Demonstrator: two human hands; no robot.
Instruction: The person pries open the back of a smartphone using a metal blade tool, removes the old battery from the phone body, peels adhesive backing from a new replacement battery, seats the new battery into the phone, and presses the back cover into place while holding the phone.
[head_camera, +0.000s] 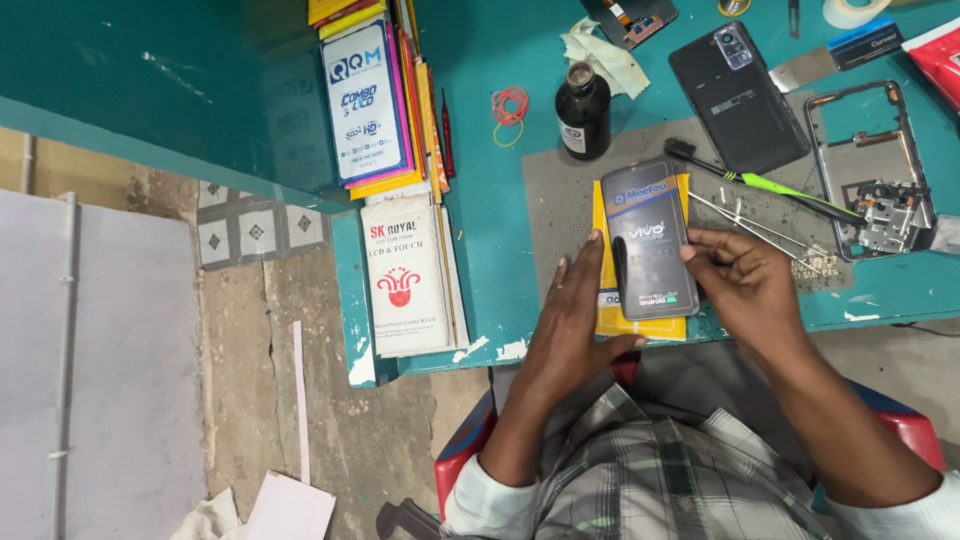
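Screen (648, 238): lay on yellow card (640, 325), on surface (500, 220) edge, long axis pointing away from person.
Left hand (578, 310): flat, fingers released, touching screen's left edge.
Right hand (745, 275): pinched screen's right edge.

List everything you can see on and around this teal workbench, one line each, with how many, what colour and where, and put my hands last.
phone display panel: one, dark, on the yellow packet, centre of mat
yellow packet: one, under the panel
grey work mat: one, on the bench
teal workbench: one
dark bottle: one, black, upright behind the mat
rubber bands: a few, red and yellow, left of the bottle
phone back cover: one, black, upper right
phone frame: one, metal, far right
green-handled tool: one, right of the panel
tweezers: one, silver, on the mat
flat boxes: a stack, mixed colours, bench's left
left hand: on the panel's left edge
right hand: at the panel's right edge
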